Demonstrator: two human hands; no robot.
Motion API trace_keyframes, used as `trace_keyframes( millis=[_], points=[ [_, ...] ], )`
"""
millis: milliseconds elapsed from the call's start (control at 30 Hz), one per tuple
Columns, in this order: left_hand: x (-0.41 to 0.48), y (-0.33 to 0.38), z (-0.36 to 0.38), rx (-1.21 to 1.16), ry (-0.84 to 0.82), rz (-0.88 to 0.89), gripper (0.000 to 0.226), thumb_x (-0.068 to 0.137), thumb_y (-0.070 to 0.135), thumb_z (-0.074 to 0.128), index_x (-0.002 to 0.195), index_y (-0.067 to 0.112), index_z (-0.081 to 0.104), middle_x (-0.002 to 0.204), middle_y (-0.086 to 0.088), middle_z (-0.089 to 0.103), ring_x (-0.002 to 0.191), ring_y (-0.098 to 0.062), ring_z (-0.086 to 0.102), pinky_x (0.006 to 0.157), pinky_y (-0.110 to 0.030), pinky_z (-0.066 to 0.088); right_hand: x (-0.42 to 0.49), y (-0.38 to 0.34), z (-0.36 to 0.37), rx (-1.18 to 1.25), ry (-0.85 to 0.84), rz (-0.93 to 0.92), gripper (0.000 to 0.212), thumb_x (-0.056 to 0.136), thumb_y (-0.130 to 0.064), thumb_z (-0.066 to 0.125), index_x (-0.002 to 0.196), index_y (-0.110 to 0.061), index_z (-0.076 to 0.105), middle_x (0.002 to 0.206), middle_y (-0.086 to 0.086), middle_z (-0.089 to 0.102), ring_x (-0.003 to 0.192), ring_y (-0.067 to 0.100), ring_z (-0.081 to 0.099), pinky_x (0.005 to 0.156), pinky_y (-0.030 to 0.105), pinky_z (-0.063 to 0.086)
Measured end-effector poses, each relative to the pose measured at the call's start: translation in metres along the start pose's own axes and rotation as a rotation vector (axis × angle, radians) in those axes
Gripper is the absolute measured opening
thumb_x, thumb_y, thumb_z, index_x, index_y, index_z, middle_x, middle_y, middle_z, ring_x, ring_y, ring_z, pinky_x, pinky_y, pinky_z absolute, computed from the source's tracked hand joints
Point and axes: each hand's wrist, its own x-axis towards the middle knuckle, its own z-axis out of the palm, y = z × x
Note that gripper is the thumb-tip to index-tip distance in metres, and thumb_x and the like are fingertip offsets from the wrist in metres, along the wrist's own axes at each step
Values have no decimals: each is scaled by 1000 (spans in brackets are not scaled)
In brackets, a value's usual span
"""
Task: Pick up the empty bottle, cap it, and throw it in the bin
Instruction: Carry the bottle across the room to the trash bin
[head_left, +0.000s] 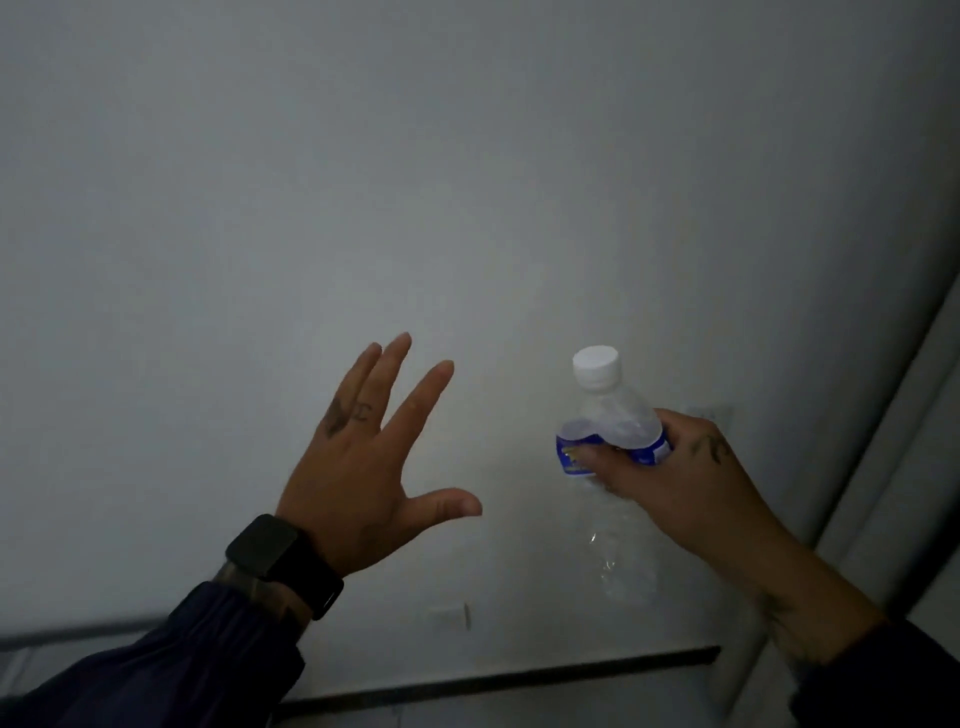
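Note:
A clear empty plastic bottle with a blue label is held up in front of a pale wall, tilted slightly left. A white cap sits on its neck. My right hand is wrapped around the bottle at the label, and the lower body of the bottle hangs below the fingers. To the left, apart from the bottle, my left hand is spread wide with the fingers apart and nothing in it. It wears a black watch at the wrist. No bin is in view.
A plain grey-white wall fills most of the view. A dark baseboard strip runs along its bottom. A pale vertical edge or door frame rises at the right.

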Motion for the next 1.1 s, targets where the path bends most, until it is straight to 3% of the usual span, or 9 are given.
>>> trace_keyframes(
  millis=[67,233,467,700,833,1000,1100],
  points=[
    [43,2,-57,18,47,20,112,68,96,36,157,38,2,169,-5,-1,155,-30,-2,114,-52,21,29,-62,-30,107,16,12,16,78,-20,85,91,-19,76,75,-1,79,65,11,75,57,23,60],
    [142,9,-192,19,142,24,114,66,97,35,156,40,-3,169,-9,-4,154,-34,-5,116,-54,16,93,-211,-95,321,-8,17,16,84,-7,78,88,-22,80,73,5,79,64,17,75,55,24,58],
    [234,22,-323,28,243,29,113,65,97,37,156,41,-2,169,-7,-4,154,-31,-8,117,-49,11,154,-353,-156,391,-40,-20,15,83,-4,79,94,-14,78,78,10,79,64,22,74,59,29,60],
    [255,28,-379,88,290,74,111,66,96,35,157,38,10,168,-9,5,154,-34,-1,116,-58,19,160,-407,-177,356,-16,-57,14,84,-5,78,95,-14,77,84,18,79,66,26,75,67,41,63],
    [248,23,-389,113,275,63,108,67,95,35,156,38,14,168,-10,8,154,-35,2,114,-67,24,158,-416,-174,365,-9,-60,16,84,-4,77,97,-14,76,88,21,78,67,25,75,66,38,63],
    [229,2,-403,144,288,52,104,69,93,38,155,36,21,167,-9,13,154,-34,6,113,-65,28,159,-426,-150,412,-34,-65,17,84,-3,77,96,-14,76,81,13,81,67,24,75,59,33,63],
    [210,-15,-417,173,279,26,103,70,93,38,154,36,23,167,-7,15,154,-32,7,115,-62,27,158,-436,-125,420,-81,-78,16,84,-6,78,98,-14,76,85,13,81,70,27,76,66,42,63]
  ],
)
